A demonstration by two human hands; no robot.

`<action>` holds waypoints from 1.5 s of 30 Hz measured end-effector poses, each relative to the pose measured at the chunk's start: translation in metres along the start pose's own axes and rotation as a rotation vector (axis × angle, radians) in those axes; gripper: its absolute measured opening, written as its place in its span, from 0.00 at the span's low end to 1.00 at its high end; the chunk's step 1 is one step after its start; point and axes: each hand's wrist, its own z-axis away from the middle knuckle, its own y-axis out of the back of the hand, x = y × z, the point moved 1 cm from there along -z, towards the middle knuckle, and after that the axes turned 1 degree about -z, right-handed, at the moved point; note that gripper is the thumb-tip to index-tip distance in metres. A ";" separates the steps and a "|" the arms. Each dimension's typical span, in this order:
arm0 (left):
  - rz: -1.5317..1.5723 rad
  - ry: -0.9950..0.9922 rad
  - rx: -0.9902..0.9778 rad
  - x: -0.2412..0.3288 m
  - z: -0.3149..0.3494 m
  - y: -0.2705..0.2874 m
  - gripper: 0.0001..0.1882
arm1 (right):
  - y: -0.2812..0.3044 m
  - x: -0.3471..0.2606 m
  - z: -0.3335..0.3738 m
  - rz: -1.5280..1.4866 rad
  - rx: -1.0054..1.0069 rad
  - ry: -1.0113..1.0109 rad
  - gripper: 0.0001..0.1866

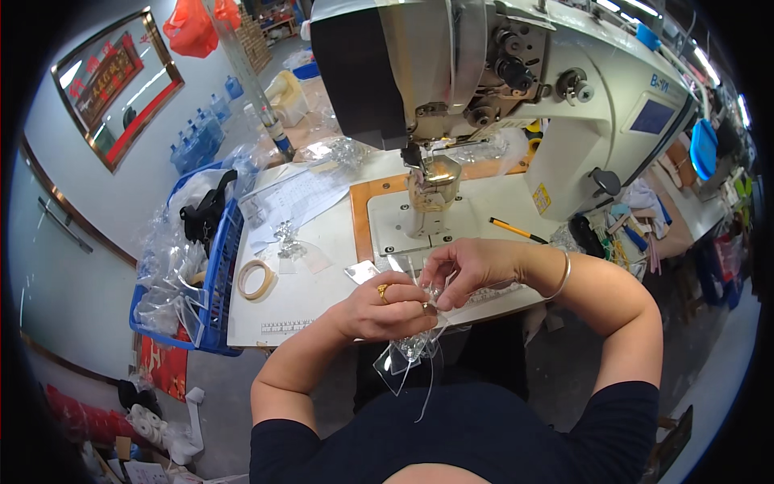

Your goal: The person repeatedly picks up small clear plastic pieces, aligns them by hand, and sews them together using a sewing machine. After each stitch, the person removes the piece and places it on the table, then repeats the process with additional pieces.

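Observation:
In front of the sewing machine (431,181), at the table's near edge, my two hands meet over a bundle of clear plastic pieces (395,360). My left hand (385,308), with a gold ring, is closed around the bundle. Several transparent flaps and a thin pale strand dangle below it. The fingers of my right hand (472,270) are bent in a pinch at the top of the same bundle; the exact spot they grip is partly hidden. Another clear flat piece (361,272) shows just beyond my left knuckles.
A yellow-and-black pen-like tool (518,231) lies right of the machine bed. To the left are a tape roll (256,280), small clear pieces (290,242) and papers (298,198). A blue crate (219,278) of plastic bags stands against the table's left edge.

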 end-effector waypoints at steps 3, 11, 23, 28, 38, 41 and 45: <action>0.038 0.009 0.004 -0.005 0.000 -0.001 0.11 | -0.007 -0.002 0.004 -0.010 0.057 0.052 0.22; 0.345 0.865 0.082 -0.012 0.017 -0.021 0.13 | -0.004 0.018 0.002 -0.089 0.460 0.343 0.15; 1.395 1.449 0.152 -0.036 0.017 -0.054 0.29 | 0.024 0.026 -0.002 -0.242 0.696 0.502 0.13; 1.487 1.583 0.226 -0.057 0.018 -0.040 0.16 | 0.024 0.018 -0.018 -0.310 0.686 0.636 0.13; 1.066 1.648 -0.162 -0.111 -0.033 0.001 0.18 | 0.027 -0.005 -0.038 -0.187 1.063 0.849 0.11; 1.129 1.714 -0.234 -0.123 -0.032 0.003 0.18 | 0.032 -0.005 -0.043 -0.183 1.097 0.846 0.09; 1.217 1.756 -0.273 -0.131 -0.030 0.001 0.17 | 0.031 -0.010 -0.039 -0.219 1.099 0.821 0.09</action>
